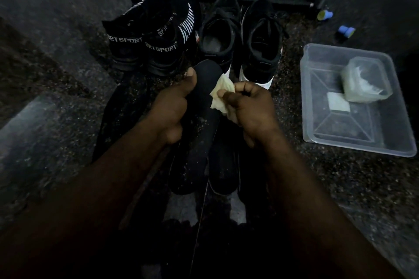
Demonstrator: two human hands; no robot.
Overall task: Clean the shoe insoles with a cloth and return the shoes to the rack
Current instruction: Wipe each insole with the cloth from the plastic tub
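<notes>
Two hands are just before the shoes [260,38] — the left hand [169,107] grips a black insole [205,75], thumb on top. The right hand [251,106] pinches a pale cloth [223,92] against it, fingers curled.

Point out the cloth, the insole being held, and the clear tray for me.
cloth [221,94], head view, on its pale crumpled middle.
insole [208,77], head view, on its rounded far end.
clear tray [353,145], head view, on its near wall.
</notes>
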